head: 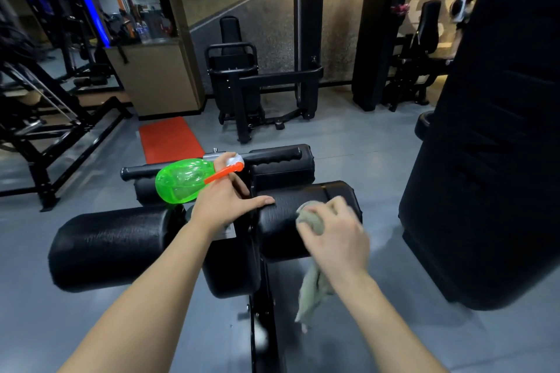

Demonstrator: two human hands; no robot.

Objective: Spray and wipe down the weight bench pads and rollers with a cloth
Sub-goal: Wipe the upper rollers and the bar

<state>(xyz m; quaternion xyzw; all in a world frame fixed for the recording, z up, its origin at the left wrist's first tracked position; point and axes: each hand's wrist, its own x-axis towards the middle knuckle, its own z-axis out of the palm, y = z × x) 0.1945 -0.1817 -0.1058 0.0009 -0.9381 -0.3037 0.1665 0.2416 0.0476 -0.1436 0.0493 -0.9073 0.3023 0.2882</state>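
Left hand (224, 201): fingers hooked round the neck of a green spray bottle (181, 180) with an orange trigger; bottle lies on its side, base pointing left, above the gap between the rollers; thumb stretched out, tip resting on the near right roller (281, 239).
Right hand (336, 235): fingers curled round a bunched grey-green cloth (313, 219), pressing it against the top of the near right roller; a loose tail of the cloth hangs below the wrist.
Near left roller (112, 245): black, textured, untouched by either hand; joined to the right one across the black bench frame (263, 321).
Behind: two smaller far rollers (281, 171) under a bar with a ribbed grip (272, 156).
Right edge: a large black upright pad (491, 160), near the right roller but apart from it.
Floor (348, 142) grey; an orange mat (169, 139) lies beyond the bar; other black gym machines (266, 79) stand along the wall.
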